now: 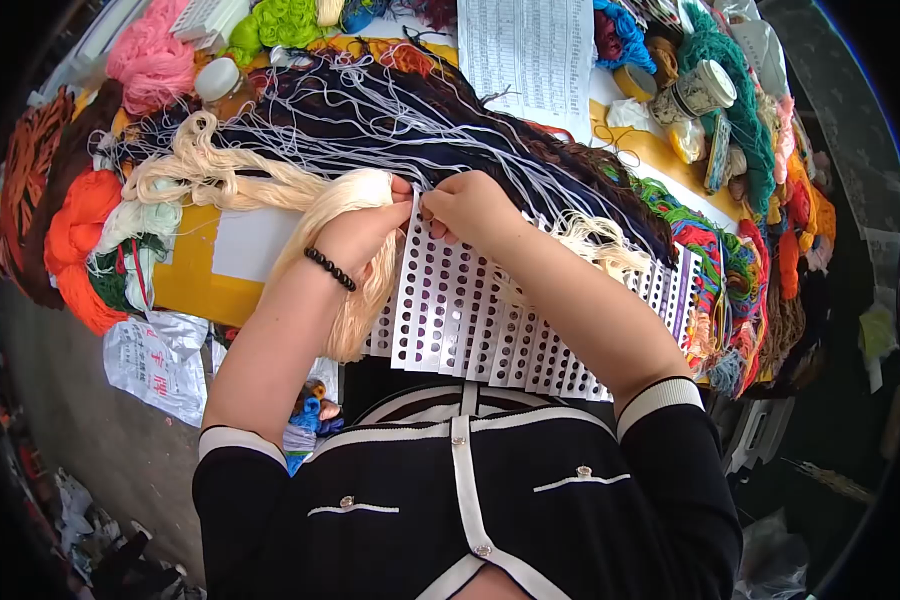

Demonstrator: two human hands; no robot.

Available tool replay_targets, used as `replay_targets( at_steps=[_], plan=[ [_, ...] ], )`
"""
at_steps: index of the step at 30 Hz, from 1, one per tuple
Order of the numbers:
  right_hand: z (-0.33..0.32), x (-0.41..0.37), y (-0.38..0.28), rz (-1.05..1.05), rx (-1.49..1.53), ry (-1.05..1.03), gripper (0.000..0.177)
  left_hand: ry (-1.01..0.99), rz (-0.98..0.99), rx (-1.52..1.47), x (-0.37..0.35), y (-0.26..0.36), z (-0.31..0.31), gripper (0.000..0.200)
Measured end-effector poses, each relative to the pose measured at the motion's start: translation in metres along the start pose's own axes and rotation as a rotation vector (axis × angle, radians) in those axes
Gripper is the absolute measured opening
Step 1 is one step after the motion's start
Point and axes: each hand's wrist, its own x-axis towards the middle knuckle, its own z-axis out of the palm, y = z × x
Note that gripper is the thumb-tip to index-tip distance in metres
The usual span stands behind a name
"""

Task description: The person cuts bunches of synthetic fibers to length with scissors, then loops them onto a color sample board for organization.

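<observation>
Draped past the wrist of the left hand and hanging toward the body, a pale skein, likely very light, soft and limp, with smooth strands apt to slip, fan out and snag on the bracelet. Just right of that hand and under the other, overlapping punched cards, probably thin and springy, quick to crease or slide apart; best taken flat by an edge, away from the holes. Curled round the skein with the left hand, thumb toward the cards; best gripped there, around the whole bundle, never by single threads. Pinched together with the right hand at the cards' top edge, on card or strand, impossible to tell. Left of the left hand, more pale yarn in loose loops. Beyond both hands, dark threads under thin, tangle-prone cords; farther still, a printed sheet.
</observation>
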Motion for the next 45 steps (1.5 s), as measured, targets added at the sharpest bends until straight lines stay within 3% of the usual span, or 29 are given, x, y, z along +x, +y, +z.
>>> replay_targets(
  at_steps=[3,7,9,14,16,17,19,22,23,25,27,28,29,31,32,33,34,35,37,39,45],
  plan=[
    [0.006,-0.002,-0.001,-0.138,-0.237,0.036,0.024,0.002,-0.017,0.077,0.004,-0.006,-0.004,0.019],
    [0.005,-0.005,0.005,-0.113,-0.041,0.002,0.024,0.013,0.141,0.384,0.003,-0.005,-0.016,0.022],
    [-0.001,-0.008,0.002,-0.062,-0.023,-0.027,0.027,0.147,0.288,0.499,-0.002,-0.004,-0.025,0.023],
    [0.001,-0.01,0.004,-0.038,0.017,-0.035,0.026,0.16,0.174,0.745,-0.014,0.019,-0.014,0.023],
    [0.003,-0.007,0.011,-0.062,-0.011,-0.004,0.025,0.161,0.244,0.594,-0.012,0.018,-0.019,0.023],
    [0.003,-0.005,0.014,-0.091,-0.005,0.006,0.024,0.11,0.172,0.042,-0.016,0.018,-0.016,0.02],
    [0.005,-0.004,0.019,-0.116,0.003,0.018,0.024,-0.022,0.091,-0.384,-0.025,0.034,-0.011,0.019],
    [0.006,-0.004,0.019,-0.152,-0.023,0.058,0.02,-0.079,0.101,-0.395,-0.029,0.038,-0.006,0.026],
    [0.003,-0.005,0.017,-0.113,0.158,0.018,0.016,-0.107,0.09,-0.385,-0.027,0.036,-0.004,0.03],
    [-0.004,-0.011,0.012,-0.071,0.337,-0.02,0.012,-0.063,0.053,-0.272,-0.022,0.028,0.002,0.037],
    [-0.013,-0.019,0.006,0.028,0.777,-0.071,0.011,-0.079,0.201,0.084,-0.018,0.019,0.01,0.041],
    [-0.015,-0.019,0.008,0.021,0.807,-0.106,0.011,-0.149,0.256,0.129,-0.014,0.011,0.011,0.04],
    [-0.014,-0.019,0.007,0.022,0.809,-0.104,0.011,-0.172,0.328,0.448,-0.008,0.008,0.011,0.037],
    [-0.009,-0.018,0.005,0.02,0.786,-0.083,0.011,-0.136,0.43,0.699,-0.012,0.008,0.012,0.033],
    [-0.008,-0.007,0.015,-0.015,0.638,-0.115,0.011,-0.139,0.428,0.701,-0.01,0.012,0.009,0.033],
    [-0.007,-0.003,0.018,-0.014,0.642,-0.115,0.011,-0.117,0.341,0.632,-0.006,0.017,0.002,0.031],
    [-0.005,-0.003,0.016,-0.01,0.438,-0.09,0.012,-0.095,0.253,0.565,-0.005,0.02,-0.007,0.029],
    [-0.002,-0.002,0.014,-0.005,0.235,-0.064,0.013,-0.013,0.137,0.141,-0.004,0.013,-0.016,0.025],
    [-0.002,-0.005,0.01,0.004,0.157,-0.051,0.02,0.047,0.113,0.049,-0.003,0.017,-0.029,0.023],
    [-0.006,-0.018,-0.006,0.016,-0.011,-0.078,0.026,-0.029,-0.122,-0.443,-0.007,0.03,-0.063,0.025],
    [0.0,-0.006,0.007,-0.017,-0.142,-0.016,0.03,0.095,-0.107,-0.5,-0.022,0.054,-0.097,0.036]
  ],
)
